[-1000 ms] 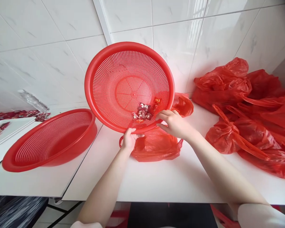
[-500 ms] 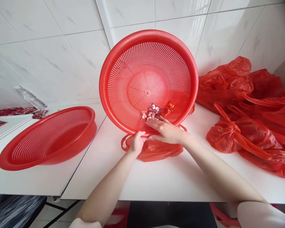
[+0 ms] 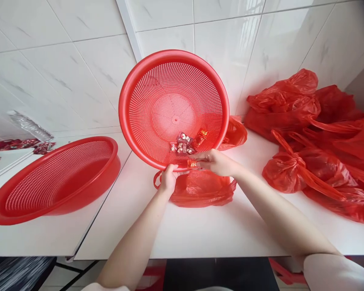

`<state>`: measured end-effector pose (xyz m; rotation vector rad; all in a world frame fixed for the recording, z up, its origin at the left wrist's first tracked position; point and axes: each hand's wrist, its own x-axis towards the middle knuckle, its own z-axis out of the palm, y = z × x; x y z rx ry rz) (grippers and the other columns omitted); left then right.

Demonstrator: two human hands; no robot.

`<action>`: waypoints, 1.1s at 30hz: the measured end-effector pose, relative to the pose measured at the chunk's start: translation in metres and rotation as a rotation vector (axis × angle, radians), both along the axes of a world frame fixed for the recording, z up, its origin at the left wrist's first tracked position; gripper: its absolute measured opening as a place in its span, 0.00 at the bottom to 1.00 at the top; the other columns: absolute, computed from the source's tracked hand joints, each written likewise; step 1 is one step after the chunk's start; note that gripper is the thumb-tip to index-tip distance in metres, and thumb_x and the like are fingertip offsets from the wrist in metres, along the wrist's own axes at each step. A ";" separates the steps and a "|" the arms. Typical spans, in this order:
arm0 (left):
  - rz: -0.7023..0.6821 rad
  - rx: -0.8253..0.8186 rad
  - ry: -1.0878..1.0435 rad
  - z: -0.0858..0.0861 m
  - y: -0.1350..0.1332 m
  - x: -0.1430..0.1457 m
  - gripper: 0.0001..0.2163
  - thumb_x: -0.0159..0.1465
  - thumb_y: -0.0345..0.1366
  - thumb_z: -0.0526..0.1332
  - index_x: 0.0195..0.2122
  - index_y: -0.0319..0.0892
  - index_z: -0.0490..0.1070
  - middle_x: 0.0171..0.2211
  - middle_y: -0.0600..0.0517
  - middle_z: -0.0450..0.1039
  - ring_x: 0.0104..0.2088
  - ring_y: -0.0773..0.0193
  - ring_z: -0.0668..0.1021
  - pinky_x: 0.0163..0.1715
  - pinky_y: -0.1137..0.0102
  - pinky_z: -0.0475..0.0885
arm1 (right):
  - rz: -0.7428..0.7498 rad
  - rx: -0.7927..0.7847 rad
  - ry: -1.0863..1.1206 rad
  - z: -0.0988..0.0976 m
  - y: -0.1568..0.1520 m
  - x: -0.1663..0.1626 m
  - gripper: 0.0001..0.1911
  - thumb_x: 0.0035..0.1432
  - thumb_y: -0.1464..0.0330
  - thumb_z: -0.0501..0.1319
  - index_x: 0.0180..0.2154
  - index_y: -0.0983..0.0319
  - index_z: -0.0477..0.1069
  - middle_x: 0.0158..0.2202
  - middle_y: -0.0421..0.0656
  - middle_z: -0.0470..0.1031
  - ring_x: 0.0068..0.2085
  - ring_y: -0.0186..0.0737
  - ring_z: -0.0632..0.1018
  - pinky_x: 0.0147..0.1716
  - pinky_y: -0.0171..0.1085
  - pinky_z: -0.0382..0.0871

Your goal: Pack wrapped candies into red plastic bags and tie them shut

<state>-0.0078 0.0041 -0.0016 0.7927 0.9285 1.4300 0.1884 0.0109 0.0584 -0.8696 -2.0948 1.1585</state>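
A large red perforated plastic basket [image 3: 129,133] is tilted so its mouth faces me. My left hand [image 3: 169,180] grips its near rim, thumb inside and fingers underneath. Several small dark red wrapped packets [image 3: 182,146] lie low against the inside wall, with a red and gold packet [image 3: 202,134] to their right. At the near rim, a small red-orange packet [image 3: 192,163] sits between the fingertips of my right hand [image 3: 214,162], which are closed around it. Below the rim, a red plastic bag [image 3: 203,192] lies on the table, its mouth partly hidden by the basket and hands.
A second red basket [image 3: 87,186] leans on the table at the left. Behind it are a clear plastic bottle [image 3: 30,125] and several red packets [image 3: 15,144]. Filled red bags [image 3: 291,109] crowd the right side, one knotted [image 3: 286,171]. A tiled wall [image 3: 87,81] stands behind.
The basket has come lower and slightly left, with its rim nearer the bag. My right hand has drawn back from the packets to the rim, where a red-orange packet now shows at its fingertips.
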 end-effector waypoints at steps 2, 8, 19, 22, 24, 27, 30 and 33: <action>-0.017 -0.002 -0.028 0.001 0.000 0.000 0.05 0.49 0.32 0.60 0.27 0.39 0.68 0.32 0.47 0.77 0.44 0.48 0.79 0.42 0.56 0.77 | -0.003 -0.088 0.049 -0.001 0.002 0.001 0.25 0.57 0.71 0.60 0.58 0.61 0.68 0.41 0.42 0.81 0.44 0.45 0.80 0.44 0.41 0.75; 0.014 0.004 -0.018 0.000 0.001 0.000 0.03 0.49 0.32 0.60 0.24 0.39 0.68 0.27 0.49 0.75 0.42 0.48 0.80 0.41 0.56 0.77 | -0.175 0.021 0.093 -0.004 0.007 0.003 0.16 0.63 0.68 0.54 0.48 0.62 0.75 0.45 0.46 0.80 0.46 0.43 0.79 0.48 0.43 0.73; -0.116 0.018 0.010 -0.005 -0.007 0.001 0.06 0.49 0.31 0.62 0.29 0.40 0.72 0.31 0.49 0.77 0.44 0.50 0.79 0.40 0.60 0.77 | -0.162 0.386 -0.257 -0.008 0.002 -0.010 0.23 0.67 0.62 0.51 0.61 0.59 0.63 0.61 0.49 0.67 0.61 0.47 0.68 0.61 0.50 0.57; -0.116 0.013 0.032 -0.005 -0.007 0.002 0.06 0.49 0.31 0.62 0.29 0.40 0.71 0.30 0.50 0.77 0.43 0.50 0.79 0.39 0.60 0.77 | -0.088 0.433 -0.462 -0.021 0.004 -0.015 0.36 0.65 0.53 0.52 0.67 0.62 0.49 0.69 0.52 0.48 0.70 0.51 0.49 0.66 0.59 0.35; -0.113 0.009 0.033 -0.005 -0.007 0.003 0.06 0.48 0.31 0.61 0.29 0.40 0.71 0.29 0.50 0.76 0.42 0.50 0.79 0.38 0.60 0.77 | -0.086 0.457 -0.516 -0.026 0.005 -0.016 0.38 0.65 0.51 0.52 0.68 0.62 0.48 0.69 0.52 0.48 0.69 0.52 0.49 0.65 0.61 0.30; -0.136 0.006 0.019 -0.004 -0.008 0.004 0.05 0.48 0.31 0.61 0.27 0.40 0.69 0.29 0.50 0.76 0.41 0.50 0.79 0.38 0.60 0.77 | -0.105 0.513 -0.475 -0.025 0.005 -0.015 0.32 0.65 0.53 0.54 0.64 0.61 0.56 0.63 0.52 0.61 0.64 0.53 0.61 0.64 0.61 0.43; -0.170 0.000 0.000 -0.002 -0.008 0.006 0.03 0.49 0.32 0.61 0.26 0.40 0.68 0.29 0.49 0.76 0.41 0.50 0.79 0.38 0.59 0.77 | -0.080 0.535 -0.384 -0.017 0.005 -0.011 0.24 0.62 0.58 0.59 0.56 0.61 0.68 0.55 0.52 0.70 0.55 0.51 0.70 0.57 0.53 0.61; -0.154 0.010 -0.010 -0.002 -0.007 0.006 0.04 0.49 0.32 0.61 0.27 0.40 0.69 0.29 0.49 0.76 0.41 0.50 0.79 0.37 0.60 0.77 | 0.022 0.511 -0.264 -0.011 0.006 -0.007 0.15 0.60 0.65 0.62 0.49 0.61 0.74 0.48 0.49 0.74 0.48 0.45 0.74 0.50 0.44 0.68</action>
